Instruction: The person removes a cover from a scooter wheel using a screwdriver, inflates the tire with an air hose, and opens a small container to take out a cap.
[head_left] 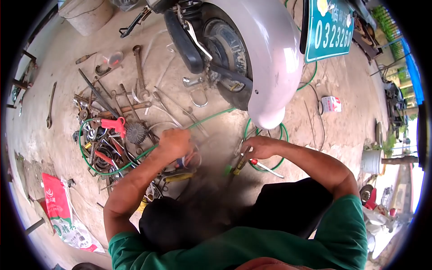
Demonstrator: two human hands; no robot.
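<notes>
My left hand (174,143) is closed above the right side of a pile of tools. What it may hold is hidden beneath the fingers; something blue and red shows just past it. To the right, my right hand (261,147) is closed on a plier-like tool (237,168) with yellow and green on its handles, pointing down toward my lap. A red-tipped white piece (267,168) lies beside that hand, near loops of green hose (284,135). A red air gun (114,126) and a ridged round metal part (137,133) rest on the pile.
An electric scooter's rear wheel (227,45) and silver fender (281,58) stand ahead, with a green licence plate (329,33). Wrenches (51,105) lie on the concrete floor. A red-white bag (63,207) is at left, a small box (331,104) at right, and a bucket (87,15) at back left.
</notes>
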